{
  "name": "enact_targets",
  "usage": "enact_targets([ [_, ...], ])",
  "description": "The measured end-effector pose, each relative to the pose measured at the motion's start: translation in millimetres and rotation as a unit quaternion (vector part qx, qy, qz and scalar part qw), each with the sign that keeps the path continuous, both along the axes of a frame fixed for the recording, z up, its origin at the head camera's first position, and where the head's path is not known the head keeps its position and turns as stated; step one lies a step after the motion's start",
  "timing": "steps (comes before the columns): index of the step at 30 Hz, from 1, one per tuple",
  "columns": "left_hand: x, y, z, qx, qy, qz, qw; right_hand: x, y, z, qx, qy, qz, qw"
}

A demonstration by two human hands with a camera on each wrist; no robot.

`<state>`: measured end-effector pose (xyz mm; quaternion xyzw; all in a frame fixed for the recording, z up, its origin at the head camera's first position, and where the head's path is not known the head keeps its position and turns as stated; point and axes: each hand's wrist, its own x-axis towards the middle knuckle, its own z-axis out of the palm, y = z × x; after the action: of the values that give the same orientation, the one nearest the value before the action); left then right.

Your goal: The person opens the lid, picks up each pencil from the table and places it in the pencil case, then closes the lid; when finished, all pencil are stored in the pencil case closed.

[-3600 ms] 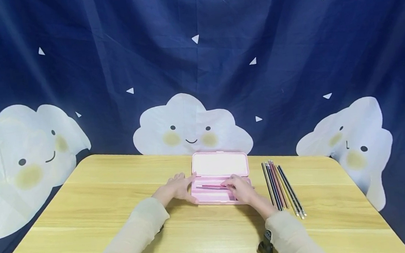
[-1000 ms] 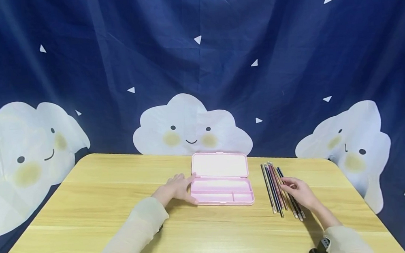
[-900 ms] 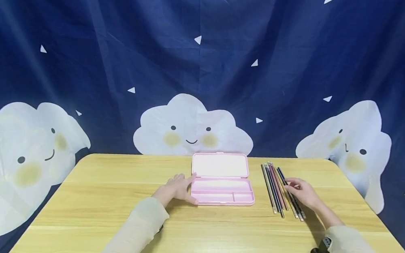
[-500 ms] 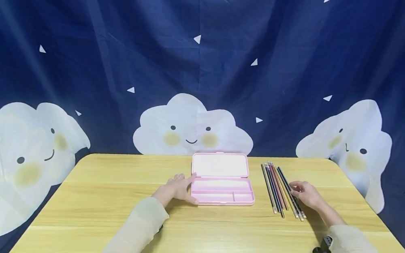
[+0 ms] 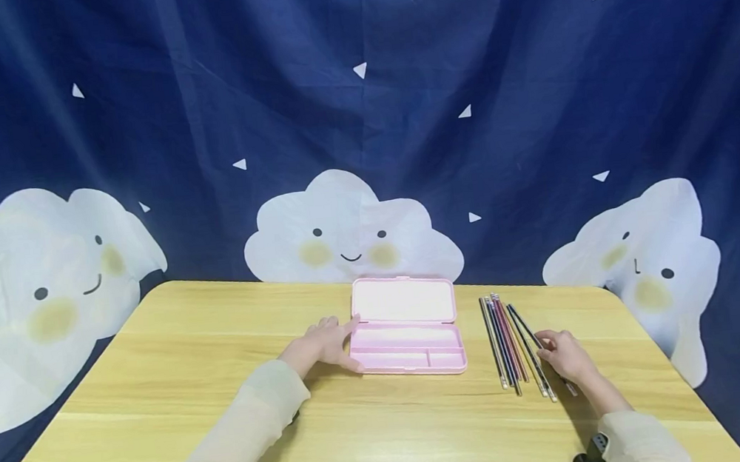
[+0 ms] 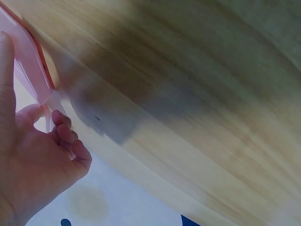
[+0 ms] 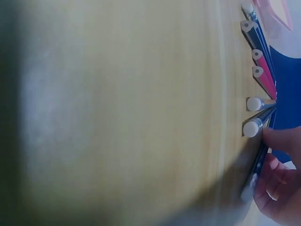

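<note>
A pink pencil case (image 5: pixel 447 371) lies on the table with its lid (image 5: pixel 403 301) raised at the back; no pencils show in its compartments. My left hand (image 5: pixel 322 342) holds its left end, thumb at the front corner and index finger at the back. In the left wrist view, the left hand's (image 6: pixel 42 162) other fingers curl beside the case. To the right of the case, several pencils (image 5: pixel 503 344) lie in a loose fan. At their right side my right hand (image 5: pixel 568 358) pinches a dark pencil (image 7: pixel 257 170), whose near end angles away from the others.
The wooden table (image 5: pixel 390 437) has a rounded back edge, close to the case. Behind it hangs a dark blue curtain (image 5: pixel 300 59) with printed clouds. A small black device (image 5: pixel 591 456) sits at the right sleeve.
At 3.6 s ago my right hand was in the case at some pencils; these no longer show there. It moved to the pencil group, then pulled a dark pencil's near end rightward. Left hand stayed.
</note>
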<state>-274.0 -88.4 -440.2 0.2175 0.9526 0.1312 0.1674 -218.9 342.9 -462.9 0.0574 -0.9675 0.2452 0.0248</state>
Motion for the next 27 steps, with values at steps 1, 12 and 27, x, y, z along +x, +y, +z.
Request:
enact_targets([
  [1, -0.5, 0.5, 0.0, 0.000, 0.002, 0.000, 1.0000, 0.4, 0, 1.1, 0.006, -0.001, -0.004, 1.0000],
  [12, -1.3, 0.6, 0.1, -0.013, 0.004, 0.006, 0.9999, 2.7, 0, 7.4, -0.004, -0.012, -0.026, 0.9996],
  [27, -0.7, 0.1, -1.2, -0.012, 0.006, 0.005, 0.9999, -2.2, -28, 21.2, -0.109, -0.007, -0.023, 0.9937],
])
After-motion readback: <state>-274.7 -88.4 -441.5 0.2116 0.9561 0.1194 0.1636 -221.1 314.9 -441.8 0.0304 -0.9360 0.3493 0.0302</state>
